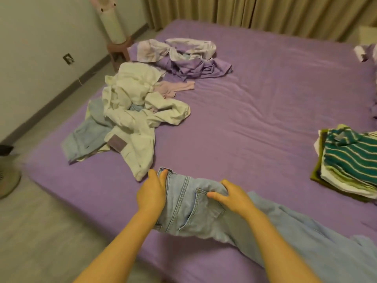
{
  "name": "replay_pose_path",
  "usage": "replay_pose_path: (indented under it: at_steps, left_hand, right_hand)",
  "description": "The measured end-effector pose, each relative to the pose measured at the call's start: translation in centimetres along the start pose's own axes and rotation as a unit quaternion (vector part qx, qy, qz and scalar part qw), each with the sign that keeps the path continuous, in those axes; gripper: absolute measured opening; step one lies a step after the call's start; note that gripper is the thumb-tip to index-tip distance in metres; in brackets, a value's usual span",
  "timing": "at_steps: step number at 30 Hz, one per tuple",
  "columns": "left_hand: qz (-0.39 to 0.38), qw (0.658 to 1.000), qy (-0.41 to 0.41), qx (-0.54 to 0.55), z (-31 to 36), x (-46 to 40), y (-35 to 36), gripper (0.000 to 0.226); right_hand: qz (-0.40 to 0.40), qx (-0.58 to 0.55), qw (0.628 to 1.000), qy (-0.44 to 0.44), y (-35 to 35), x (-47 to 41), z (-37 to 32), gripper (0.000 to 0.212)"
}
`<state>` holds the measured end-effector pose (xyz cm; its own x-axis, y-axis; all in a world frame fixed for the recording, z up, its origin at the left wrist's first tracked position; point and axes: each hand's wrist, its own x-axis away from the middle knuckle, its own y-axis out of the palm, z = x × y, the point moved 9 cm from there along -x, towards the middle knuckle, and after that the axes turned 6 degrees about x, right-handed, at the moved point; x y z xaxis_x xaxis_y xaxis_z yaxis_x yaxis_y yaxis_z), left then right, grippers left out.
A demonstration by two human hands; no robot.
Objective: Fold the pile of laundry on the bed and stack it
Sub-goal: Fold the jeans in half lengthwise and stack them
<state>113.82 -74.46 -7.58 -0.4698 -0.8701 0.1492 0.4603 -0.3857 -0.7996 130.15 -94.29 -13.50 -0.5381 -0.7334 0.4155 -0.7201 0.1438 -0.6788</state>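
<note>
I see the jeans (pixel 195 205) at the bottom centre of the frame, waistband on the bed (pixel 255 111), legs trailing to the lower right. My left hand (pixel 152 193) rests on the waistband's left edge, fingers fairly straight. My right hand (pixel 232 196) grips bunched denim near the back pocket. The unfolded pile (pixel 130 111) lies left of centre; the folded stack (pixel 350 162) sits at the right edge.
</note>
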Motion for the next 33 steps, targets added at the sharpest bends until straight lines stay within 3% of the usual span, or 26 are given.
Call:
replay_pose_path:
  at_steps: [3,6,11,13,16,19,22,24,26,28,31,33]
  left_hand:
    - [-0.02,0.999,-0.019,-0.024,-3.4,-1.9,1.0,0.032]
    - [-0.05,0.998,-0.032,-0.038,-6.8,-4.2,1.9,0.036]
    - [-0.137,0.985,-0.025,-0.097,-12.0,-9.3,3.4,0.037]
    - [-0.134,0.988,-0.02,-0.072,-12.6,-12.3,3.9,0.034]
    - [-0.15,0.987,0.001,-0.053,-12.4,-16.0,6.7,0.031]
    - [-0.158,0.971,0.079,-0.164,-11.9,-17.8,10.2,0.031]
    - [-0.064,0.965,0.178,-0.181,-10.2,-18.8,11.0,0.008]
    - [-0.002,0.947,0.283,-0.155,-7.4,-17.7,11.8,0.02]
    - [-0.041,0.906,0.392,-0.155,-4.5,-15.3,15.0,0.029]
    - [-0.125,0.874,0.439,-0.169,-3.2,-13.4,18.8,0.033]
    - [-0.245,0.844,0.408,-0.246,-4.3,-13.2,23.3,0.057]
    - [-0.314,0.828,0.386,-0.259,-5.7,-13.9,25.1,0.07]
  right_hand:
    - [-0.029,0.096,0.995,-0.002,2.9,-2.4,-0.1,0.049]
    - [-0.111,0.202,0.973,-0.015,6.0,-4.0,0.6,0.045]
    - [-0.193,0.071,0.978,0.018,8.2,-7.5,0.9,0.075]
    - [-0.175,0.067,0.982,0.019,8.7,-10.1,0.6,0.071]
    - [-0.138,0.134,0.98,0.042,10.6,-13.9,2.0,0.041]
    - [-0.095,0.17,0.976,0.094,12.0,-16.1,5.1,0.031]
    - [-0.026,0.214,0.972,0.095,11.7,-17.5,6.1,0.032]
    - [0.012,0.209,0.974,0.083,11.3,-18.3,5.6,0.033]
    - [0.021,0.18,0.979,0.088,10.9,-19.1,5.2,0.034]
    - [0.018,0.196,0.976,0.089,10.8,-19.3,4.8,0.035]
    - [0.064,0.238,0.967,0.069,10.4,-18.7,4.9,0.034]
    - [0.046,0.264,0.96,0.08,10.8,-18.9,5.8,0.038]
